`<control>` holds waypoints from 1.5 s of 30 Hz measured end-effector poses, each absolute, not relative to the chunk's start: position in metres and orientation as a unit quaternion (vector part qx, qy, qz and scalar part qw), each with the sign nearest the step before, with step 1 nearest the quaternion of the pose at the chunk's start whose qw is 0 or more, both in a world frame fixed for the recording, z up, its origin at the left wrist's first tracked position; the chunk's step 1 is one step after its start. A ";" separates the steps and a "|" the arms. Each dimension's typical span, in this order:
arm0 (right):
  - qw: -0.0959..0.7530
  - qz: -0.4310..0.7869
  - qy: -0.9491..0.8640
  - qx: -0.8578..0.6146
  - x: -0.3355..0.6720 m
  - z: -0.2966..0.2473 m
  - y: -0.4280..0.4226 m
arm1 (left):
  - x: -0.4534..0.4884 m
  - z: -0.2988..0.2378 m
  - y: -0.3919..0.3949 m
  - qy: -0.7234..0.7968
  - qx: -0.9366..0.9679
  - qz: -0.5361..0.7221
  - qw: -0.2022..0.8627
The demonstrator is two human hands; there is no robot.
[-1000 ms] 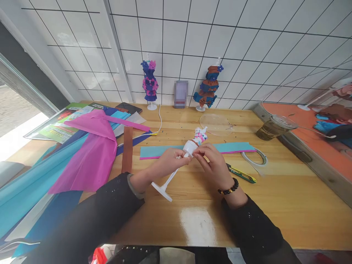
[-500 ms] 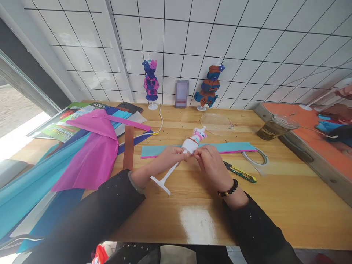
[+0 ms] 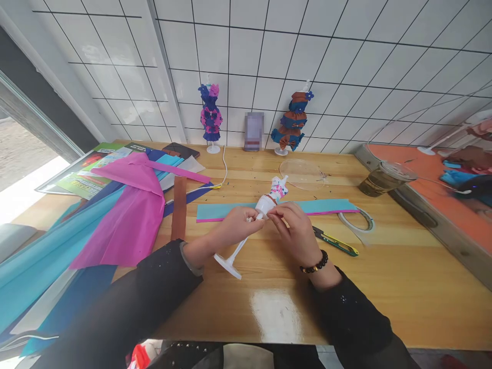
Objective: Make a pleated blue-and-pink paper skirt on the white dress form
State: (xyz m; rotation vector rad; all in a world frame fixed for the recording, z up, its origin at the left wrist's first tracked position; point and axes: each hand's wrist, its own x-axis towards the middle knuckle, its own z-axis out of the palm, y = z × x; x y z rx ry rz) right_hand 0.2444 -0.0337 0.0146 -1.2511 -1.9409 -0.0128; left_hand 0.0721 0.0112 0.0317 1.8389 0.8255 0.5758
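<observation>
A small white dress-form stand is held tilted above the table, its round base toward me and its patterned pink, blue and white bodice pointing away. My left hand is closed around the stem just below the white skirt part. The fingertips of my right hand pinch at the lower right edge of that white part; whether anything thin lies between them is hidden. Behind both hands runs a long light-blue strip with a pink edge. A yellow-and-black utility knife lies to the right of my right hand.
Pink crepe paper and blue sheets pile up at left beside a brown strip. Two dressed forms stand against the tiled wall around a blurred phone-like object. A tape roll, clear lid and cup lie right.
The stand has turned slightly about its stem, showing more of its base. My right hand has shifted a little left along the white part. My left hand keeps its hold.
</observation>
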 end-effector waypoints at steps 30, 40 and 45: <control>0.448 0.236 -0.642 -0.576 0.232 0.014 -0.038 | 0.073 0.019 0.006 0.438 0.843 0.250 0.187; 0.452 0.314 -0.607 -0.574 0.232 0.022 -0.039 | 0.076 0.029 -0.002 0.437 0.891 0.121 0.007; 0.452 0.248 -0.629 -0.582 0.233 0.025 -0.039 | 0.076 0.029 -0.003 0.426 0.898 0.111 0.009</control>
